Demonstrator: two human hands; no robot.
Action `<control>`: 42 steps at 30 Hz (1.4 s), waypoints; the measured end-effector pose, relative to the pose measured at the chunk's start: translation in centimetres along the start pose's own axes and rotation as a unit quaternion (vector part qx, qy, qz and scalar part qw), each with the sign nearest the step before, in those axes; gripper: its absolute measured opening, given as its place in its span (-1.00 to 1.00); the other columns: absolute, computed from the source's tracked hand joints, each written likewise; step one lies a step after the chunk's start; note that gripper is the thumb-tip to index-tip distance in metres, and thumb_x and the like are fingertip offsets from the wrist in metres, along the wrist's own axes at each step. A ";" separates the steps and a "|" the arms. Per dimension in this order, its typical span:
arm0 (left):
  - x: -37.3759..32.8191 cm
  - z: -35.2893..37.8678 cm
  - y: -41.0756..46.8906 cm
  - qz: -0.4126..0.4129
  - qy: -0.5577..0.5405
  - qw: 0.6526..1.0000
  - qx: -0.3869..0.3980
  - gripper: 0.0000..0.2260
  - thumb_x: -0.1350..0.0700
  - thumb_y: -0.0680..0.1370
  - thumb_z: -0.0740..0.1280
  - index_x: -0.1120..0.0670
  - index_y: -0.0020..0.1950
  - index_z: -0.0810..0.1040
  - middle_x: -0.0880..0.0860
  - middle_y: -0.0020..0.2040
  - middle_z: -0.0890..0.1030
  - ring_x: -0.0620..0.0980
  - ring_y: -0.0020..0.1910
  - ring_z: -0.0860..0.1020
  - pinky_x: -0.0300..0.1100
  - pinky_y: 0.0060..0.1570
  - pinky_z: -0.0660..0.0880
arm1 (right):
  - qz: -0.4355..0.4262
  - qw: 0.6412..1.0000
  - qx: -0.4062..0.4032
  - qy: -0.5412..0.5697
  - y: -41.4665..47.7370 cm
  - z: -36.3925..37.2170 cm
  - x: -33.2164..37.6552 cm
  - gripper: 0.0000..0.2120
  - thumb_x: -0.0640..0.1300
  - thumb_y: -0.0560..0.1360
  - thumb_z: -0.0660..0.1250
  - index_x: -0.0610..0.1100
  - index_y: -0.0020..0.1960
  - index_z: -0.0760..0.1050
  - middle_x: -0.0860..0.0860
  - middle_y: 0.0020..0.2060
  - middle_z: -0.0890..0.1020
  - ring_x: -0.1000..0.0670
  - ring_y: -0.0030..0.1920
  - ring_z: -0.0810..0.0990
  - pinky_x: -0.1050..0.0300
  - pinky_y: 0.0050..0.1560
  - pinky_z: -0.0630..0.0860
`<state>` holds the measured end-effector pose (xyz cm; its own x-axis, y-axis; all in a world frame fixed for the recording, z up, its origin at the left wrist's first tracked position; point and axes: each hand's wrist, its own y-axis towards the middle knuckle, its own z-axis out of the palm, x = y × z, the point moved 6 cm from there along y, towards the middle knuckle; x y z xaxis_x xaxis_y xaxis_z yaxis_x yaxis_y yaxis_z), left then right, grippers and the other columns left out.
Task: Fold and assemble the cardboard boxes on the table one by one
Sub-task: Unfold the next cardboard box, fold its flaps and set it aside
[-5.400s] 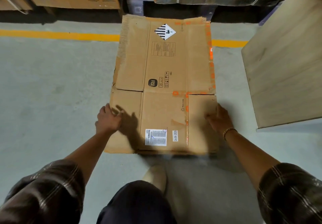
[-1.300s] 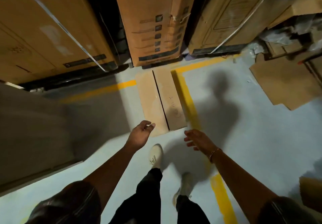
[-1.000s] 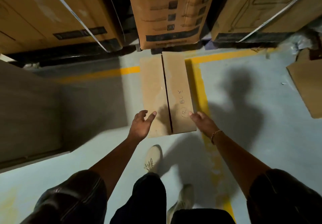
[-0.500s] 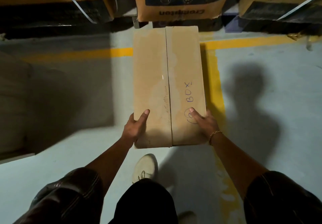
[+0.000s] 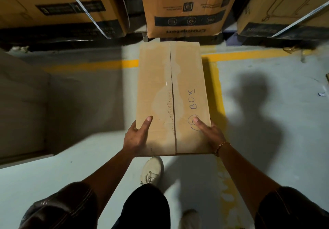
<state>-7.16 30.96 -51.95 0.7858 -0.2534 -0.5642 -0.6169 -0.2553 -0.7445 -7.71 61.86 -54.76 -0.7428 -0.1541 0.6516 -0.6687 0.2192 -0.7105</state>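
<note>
Head view: a closed cardboard box (image 5: 170, 90) sits in the middle of the picture, long side running away from the person, with a seam down its top where two flaps meet. "BOX" is written in blue pen on the right flap, next to a circled mark (partly covered by a thumb).

Both hands hold the box at its near end. The left hand (image 5: 137, 136) grips the near left corner, thumb pressed flat on top and the fingers tucked out of sight under the edge. The right hand (image 5: 208, 134) grips the near right corner the same way, thumb lying over the circled mark and fingers hidden below. A gold bracelet (image 5: 221, 146) sits on the right wrist.

The near end is raised off the grey floor (image 5: 267, 148); whether the far end touches the floor cannot be told.

Just beyond the box stands a tall carton (image 5: 187, 8) with a dark blue band, with more cartons to the left (image 5: 53, 2) and right (image 5: 284, 6) of it. A yellow line (image 5: 249, 55) painted on the floor passes behind the box and turns down along its right side. Below the near edge of the box is a pale shoe (image 5: 152, 171). To the right of the box falls the person's shadow (image 5: 254, 107).
</note>
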 end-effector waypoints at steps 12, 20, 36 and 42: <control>-10.7 -12.6 -24.8 0.012 0.043 0.998 -0.044 -0.14 -0.67 0.30 0.16 -0.10 0.34 0.56 0.01 0.18 0.68 0.14 0.13 0.63 0.13 0.26 0.54 | -0.057 0.998 0.001 -0.020 -25.8 -5.8 16.1 -0.33 0.37 0.29 0.49 -0.06 0.19 0.58 0.12 0.01 0.67 0.10 0.05 0.62 0.21 0.11 0.42; -14.4 -23.7 -41.6 0.054 -0.005 0.995 -0.081 -0.11 -0.72 0.24 0.12 -0.13 0.31 0.53 -0.08 0.16 0.68 0.06 0.07 0.66 0.12 0.17 0.59 | -0.108 0.992 0.046 -0.045 -42.4 -6.1 26.3 -0.38 0.43 0.22 0.49 0.07 0.12 0.59 0.12 0.00 0.72 0.04 0.05 0.66 0.04 0.18 0.56; -11.1 -58.3 -55.3 0.114 -0.050 0.957 -0.263 0.02 -0.63 0.41 0.04 0.08 0.63 0.20 0.15 0.60 0.27 0.25 0.52 0.33 0.18 0.44 0.30 | -0.254 0.948 0.161 -0.102 -63.7 20.0 45.7 -0.26 0.47 0.18 0.50 0.02 0.19 0.63 0.09 -0.02 0.74 -0.03 0.03 0.71 -0.13 0.22 0.59; -6.3 -71.0 -55.7 0.119 -0.079 0.946 -0.292 -0.01 -0.57 0.45 0.12 0.13 0.63 0.19 0.16 0.60 0.27 0.22 0.54 0.31 0.13 0.44 0.29 | -0.270 0.932 0.214 -0.115 -69.5 33.0 48.2 -0.29 0.44 0.21 0.48 0.04 0.22 0.59 0.10 0.06 0.71 -0.02 0.11 0.66 -0.08 0.27 0.55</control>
<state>19.04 -19.49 18.41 0.5903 -0.2378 -0.7714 -0.6603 -0.6919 -0.2920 1.83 7.38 17.25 -0.2484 -0.3446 0.9053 -0.8627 -0.3463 -0.3685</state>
